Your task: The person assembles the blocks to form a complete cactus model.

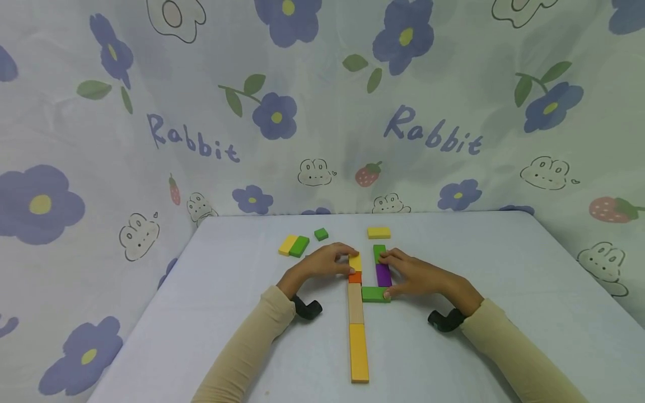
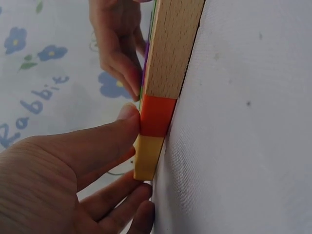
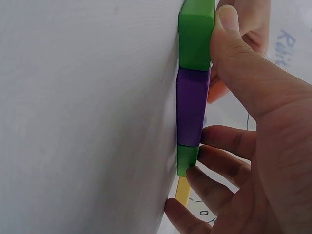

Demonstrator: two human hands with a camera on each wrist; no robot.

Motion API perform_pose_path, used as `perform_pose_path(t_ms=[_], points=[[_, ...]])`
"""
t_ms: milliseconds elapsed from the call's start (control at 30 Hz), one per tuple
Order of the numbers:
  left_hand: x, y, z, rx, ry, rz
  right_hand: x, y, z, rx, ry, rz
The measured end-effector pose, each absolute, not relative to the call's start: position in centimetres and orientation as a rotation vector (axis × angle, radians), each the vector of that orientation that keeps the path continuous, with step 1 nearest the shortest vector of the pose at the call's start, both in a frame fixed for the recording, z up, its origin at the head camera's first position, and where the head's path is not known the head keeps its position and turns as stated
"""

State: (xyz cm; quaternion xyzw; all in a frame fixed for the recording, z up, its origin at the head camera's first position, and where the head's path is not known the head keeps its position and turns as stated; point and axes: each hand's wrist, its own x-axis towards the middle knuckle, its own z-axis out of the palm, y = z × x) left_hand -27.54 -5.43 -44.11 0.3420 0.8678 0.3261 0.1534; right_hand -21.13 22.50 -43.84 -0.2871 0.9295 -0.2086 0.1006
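Observation:
My left hand (image 1: 326, 262) pinches a yellow block (image 1: 355, 263), index finger at its far end. Its thumb (image 2: 127, 117) touches the orange block (image 2: 157, 117) beside it. These blocks continue a straight row with a pale wooden block (image 1: 355, 302) and a long yellow-orange block (image 1: 359, 352). My right hand (image 1: 415, 275) rests on a second line of blocks, its thumb on a green block (image 1: 374, 294) set crosswise against the row. Its loosely spread fingers (image 3: 229, 141) touch the purple block (image 3: 191, 109) and the far green block (image 1: 379, 253).
Beyond the right hand lies a yellow block (image 1: 379, 233). At the back left are a small green block (image 1: 321, 234) and a yellow block (image 1: 288, 244) side by side with a green block (image 1: 299, 246). A patterned curtain (image 1: 322, 112) stands behind the white table (image 1: 227, 268).

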Motion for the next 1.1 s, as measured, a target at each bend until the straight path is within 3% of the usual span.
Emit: perform_pose_path(t_ms=[1100], points=[[-27.42,-4.74,-44.66,1.057,2.635,0.878,-21.12,22.33,-43.68,-0.847,2.757,-0.603]])
